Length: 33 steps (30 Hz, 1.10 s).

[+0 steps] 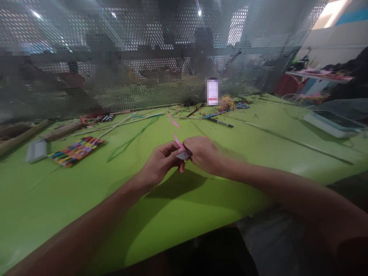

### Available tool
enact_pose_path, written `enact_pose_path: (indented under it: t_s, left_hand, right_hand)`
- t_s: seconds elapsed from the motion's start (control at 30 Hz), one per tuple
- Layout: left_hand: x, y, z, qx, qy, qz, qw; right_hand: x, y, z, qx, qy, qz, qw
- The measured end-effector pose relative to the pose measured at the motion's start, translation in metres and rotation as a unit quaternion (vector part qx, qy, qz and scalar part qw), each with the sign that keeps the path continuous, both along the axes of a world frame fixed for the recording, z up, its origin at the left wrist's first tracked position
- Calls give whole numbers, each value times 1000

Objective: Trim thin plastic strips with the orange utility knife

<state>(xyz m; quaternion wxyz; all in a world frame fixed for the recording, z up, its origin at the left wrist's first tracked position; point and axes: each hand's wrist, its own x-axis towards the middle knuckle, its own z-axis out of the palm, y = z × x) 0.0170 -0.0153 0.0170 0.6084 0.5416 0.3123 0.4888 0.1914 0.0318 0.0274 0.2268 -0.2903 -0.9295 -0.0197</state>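
Above the middle of the green table (94,199), my two hands meet. My left hand (161,161) pinches a small greyish flat piece (183,155) between thumb and fingers. Right beside it, my right hand (202,155) is closed, its fingertips hidden, where a thin pink strip (178,142) runs in between the hands. The strip's free end sticks up and away from me. Another curl of pink strip (173,121) shows just beyond it; whether the two are joined I cannot tell.
A multicoloured woven piece (77,150) and a green loop of strip (130,140) lie left. Behind are a black pen (220,122), a propped phone (212,92) and a perforated metal screen (161,73). Rightward lie a thin stick (299,142) and a white-cased device (333,123).
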Motion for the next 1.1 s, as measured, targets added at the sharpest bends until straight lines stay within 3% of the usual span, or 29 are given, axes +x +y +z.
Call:
enact_pose_path:
  t_s: [1.1]
  left_hand:
    - [1, 2, -4, 38, 40, 4, 998]
  right_hand:
    - [0, -9, 5, -53, 10, -43, 998]
